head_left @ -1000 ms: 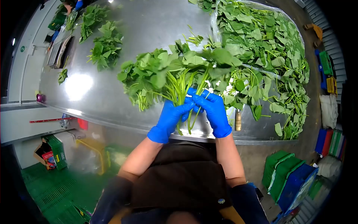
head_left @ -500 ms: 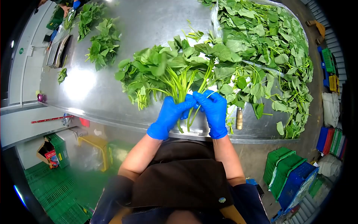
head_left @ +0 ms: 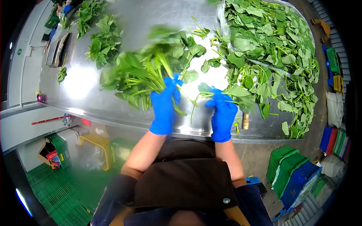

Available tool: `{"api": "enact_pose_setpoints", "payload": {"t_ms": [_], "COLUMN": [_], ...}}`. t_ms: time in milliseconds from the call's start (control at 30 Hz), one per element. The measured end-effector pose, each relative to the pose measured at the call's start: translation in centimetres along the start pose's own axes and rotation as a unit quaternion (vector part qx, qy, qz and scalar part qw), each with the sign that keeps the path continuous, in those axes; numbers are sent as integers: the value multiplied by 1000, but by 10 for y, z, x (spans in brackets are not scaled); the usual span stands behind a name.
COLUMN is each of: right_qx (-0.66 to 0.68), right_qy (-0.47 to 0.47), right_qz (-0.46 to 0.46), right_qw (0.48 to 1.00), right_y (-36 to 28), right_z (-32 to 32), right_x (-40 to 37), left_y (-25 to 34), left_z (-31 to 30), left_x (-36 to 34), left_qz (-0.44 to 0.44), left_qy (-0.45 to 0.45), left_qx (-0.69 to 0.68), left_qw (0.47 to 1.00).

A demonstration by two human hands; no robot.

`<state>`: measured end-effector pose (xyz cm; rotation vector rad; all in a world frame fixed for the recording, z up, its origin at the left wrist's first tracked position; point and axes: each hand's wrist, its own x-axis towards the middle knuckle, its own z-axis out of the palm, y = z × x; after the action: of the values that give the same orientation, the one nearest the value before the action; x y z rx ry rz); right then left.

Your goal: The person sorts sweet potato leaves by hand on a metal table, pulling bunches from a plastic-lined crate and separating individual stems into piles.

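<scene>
My left hand (head_left: 164,107), in a blue glove, is closed round the stems of a leafy green bunch (head_left: 141,71), whose leaves are blurred and lean to the upper left. My right hand (head_left: 221,115), also gloved in blue, pinches a leafy stem (head_left: 241,95) over the table's near edge. The two hands are apart. Beside my right hand, a small wooden handle (head_left: 246,121) stands out from under the leaves. A large heap of leafy stems (head_left: 271,37) covers the right side of the metal table (head_left: 132,17).
More bunches (head_left: 103,45) lie at the upper left, near an open box (head_left: 58,51). A co-worker's gloved hand (head_left: 68,7) shows at the top left. Stacked green and blue crates (head_left: 288,169) stand at the lower right, and a yellow stool (head_left: 96,145) at the lower left.
My hands have moved apart. My left hand has carried the bunch to the left, and my right hand now holds a separate leafy stem.
</scene>
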<state>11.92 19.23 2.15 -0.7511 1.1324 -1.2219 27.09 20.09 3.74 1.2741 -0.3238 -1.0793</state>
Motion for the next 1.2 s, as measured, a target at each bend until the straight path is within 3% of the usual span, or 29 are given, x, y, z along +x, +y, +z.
{"api": "enact_pose_setpoints", "payload": {"t_ms": [200,333,467,533,567,600,667,700,733,767,800,833,867,933,967,1100,1133,1200], "right_qx": [97,96,168,0,-177,-351,-527,-608,-505,-515,-453,-383,-521,-550,-610,-404,-257,-234], "right_qy": [87,109,171,193,146,95,115,122,106,63,-4,-86,-136,-194,-177,-62,-36,-9], "right_qz": [-23,-47,-68,2,24,42,-37,-71,-18,28,18,104,37,72,3,-24,11,32], "right_qw": [991,988,969,981,973,931,841,781,856,854,891,914,842,809,773,912,966,972], "right_y": [-11,-17,-42,-49,-41,-45,-38,-41,-46,-39,-10,3,19,56,74,85,73,53], "right_z": [-19,-17,-58,-97,-130,-131,-127,-105,-64,-38,-25,6,29,59,63,38,32,14], "right_x": [17,20,38,58,72,77,73,61,51,50,55,56,60,72,75,79,72,67], "left_y": [13,16,36,49,50,51,53,50,48,44,43,44,44,44,47,47,48,49], "left_z": [-13,-25,-74,-91,-96,-94,-82,-83,-86,-90,-92,-91,-91,-94,-89,-105,-103,-95], "left_x": [15,19,48,50,48,43,36,34,34,34,34,33,33,33,30,25,22,15], "left_qz": [-23,-9,41,39,34,22,3,-4,-20,-36,-52,-59,-68,-85,-87,-75,-78,-88], "left_qy": [-7,-20,50,38,36,58,97,68,30,-8,-48,-92,-112,-151,-132,-150,-144,-133], "left_qx": [-101,-70,-121,-132,-124,-130,-140,-174,-199,-223,-246,-274,-292,-327,-334,-314,-299,-269], "left_qw": [995,997,991,990,991,990,985,982,979,974,967,956,947,929,929,935,940,950]}}
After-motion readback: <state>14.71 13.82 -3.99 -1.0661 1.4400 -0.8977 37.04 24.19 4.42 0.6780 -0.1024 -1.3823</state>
